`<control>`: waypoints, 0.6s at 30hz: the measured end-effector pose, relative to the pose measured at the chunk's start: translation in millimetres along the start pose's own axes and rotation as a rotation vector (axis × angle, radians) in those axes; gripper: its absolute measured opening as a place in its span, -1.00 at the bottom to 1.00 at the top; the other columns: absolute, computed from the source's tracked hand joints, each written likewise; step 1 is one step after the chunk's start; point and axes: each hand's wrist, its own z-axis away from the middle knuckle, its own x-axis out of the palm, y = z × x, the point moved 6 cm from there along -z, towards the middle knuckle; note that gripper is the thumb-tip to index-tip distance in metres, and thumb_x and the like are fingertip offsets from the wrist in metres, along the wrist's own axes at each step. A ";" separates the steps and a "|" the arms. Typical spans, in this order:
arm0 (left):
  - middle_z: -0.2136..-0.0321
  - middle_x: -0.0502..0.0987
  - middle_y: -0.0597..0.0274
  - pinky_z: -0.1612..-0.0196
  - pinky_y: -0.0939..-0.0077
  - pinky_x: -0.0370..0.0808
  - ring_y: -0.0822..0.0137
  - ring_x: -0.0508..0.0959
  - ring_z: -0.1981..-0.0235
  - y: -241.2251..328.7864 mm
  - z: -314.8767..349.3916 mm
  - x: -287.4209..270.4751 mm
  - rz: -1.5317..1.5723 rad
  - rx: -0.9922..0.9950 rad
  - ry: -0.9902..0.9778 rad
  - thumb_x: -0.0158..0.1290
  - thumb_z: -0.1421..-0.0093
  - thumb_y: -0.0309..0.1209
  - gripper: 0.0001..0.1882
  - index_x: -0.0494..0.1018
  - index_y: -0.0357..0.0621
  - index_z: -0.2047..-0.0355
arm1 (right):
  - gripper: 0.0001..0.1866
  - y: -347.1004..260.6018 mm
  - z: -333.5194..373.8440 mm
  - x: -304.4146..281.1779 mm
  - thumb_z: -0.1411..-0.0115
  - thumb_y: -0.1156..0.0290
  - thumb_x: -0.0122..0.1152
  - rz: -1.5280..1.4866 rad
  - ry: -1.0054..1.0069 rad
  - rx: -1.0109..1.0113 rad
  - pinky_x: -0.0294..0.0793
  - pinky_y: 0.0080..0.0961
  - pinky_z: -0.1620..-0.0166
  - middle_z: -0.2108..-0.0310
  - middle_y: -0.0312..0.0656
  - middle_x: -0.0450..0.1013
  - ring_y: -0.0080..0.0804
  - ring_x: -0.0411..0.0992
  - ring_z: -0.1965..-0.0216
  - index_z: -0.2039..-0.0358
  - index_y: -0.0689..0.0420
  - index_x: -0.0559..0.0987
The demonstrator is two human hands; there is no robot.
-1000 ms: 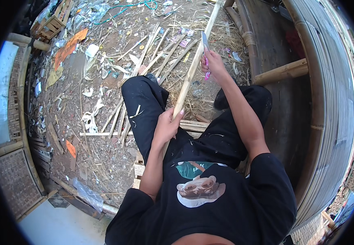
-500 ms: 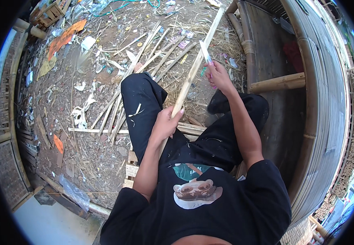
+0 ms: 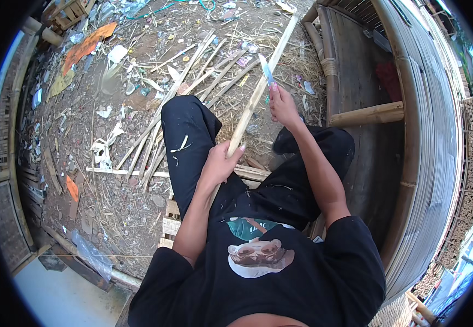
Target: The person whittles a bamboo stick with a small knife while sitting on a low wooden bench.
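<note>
My left hand (image 3: 221,162) grips the near end of a long pale bamboo strip (image 3: 263,82) that slants up and away over my lap. My right hand (image 3: 283,104) holds a knife (image 3: 266,71) by its handle, the blade pointing up and lying against the strip about halfway along it. I am seated in black trousers and a black printed shirt, with both knees spread either side of the strip.
Several split bamboo strips (image 3: 193,82) and shavings lie on the dirt ahead. A wooden pallet (image 3: 171,218) is under my legs. A curved bamboo bench or wall (image 3: 411,136) with a horizontal pole (image 3: 367,115) runs along the right. Litter covers the ground at left.
The view has shifted slightly; my right hand with the knife has slid a little down the strip toward me. My left hand keeps its grip.
</note>
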 end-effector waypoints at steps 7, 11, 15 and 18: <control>0.76 0.36 0.29 0.63 0.45 0.30 0.50 0.34 0.71 -0.4 0.4 -1.9 -0.083 0.037 0.034 0.15 -0.14 -0.22 -0.65 0.43 -0.33 0.49 | -0.61 -3.6 4.0 13.4 -0.38 0.01 -0.24 -0.142 -0.134 0.090 0.05 -0.60 0.75 0.75 -0.44 0.02 -0.66 -0.02 0.82 0.44 0.03 0.20; 0.75 0.37 0.30 0.62 0.46 0.30 0.50 0.34 0.70 -0.5 0.4 -0.3 -0.081 0.026 0.025 0.19 -0.11 -0.22 -0.65 0.42 -0.32 0.52 | -0.62 1.0 8.9 14.8 -0.39 0.01 -0.26 -0.198 -0.176 0.113 0.03 -0.59 0.77 0.76 -0.45 -0.01 -0.66 -0.05 0.83 0.43 0.03 0.18; 0.76 0.33 0.37 0.71 0.52 0.25 0.55 0.30 0.75 -5.3 -2.6 0.6 -0.068 0.037 0.026 0.20 -0.10 -0.23 -0.66 0.40 -0.28 0.54 | -0.64 9.5 23.6 15.3 -0.40 0.03 -0.28 -0.273 -0.221 0.220 -0.02 -0.60 0.77 0.75 -0.44 -0.02 -0.67 -0.07 0.82 0.42 0.03 0.18; 0.78 0.27 0.44 0.83 0.58 0.17 0.60 0.24 0.82 -8.2 -5.9 0.5 -0.051 0.079 0.034 0.19 -0.11 -0.22 -0.66 0.38 -0.25 0.53 | -0.63 19.3 36.4 17.7 -0.38 -0.02 -0.23 -0.328 -0.271 0.297 -0.10 -0.64 0.74 0.70 -0.42 0.00 -0.67 -0.09 0.80 0.41 0.00 0.19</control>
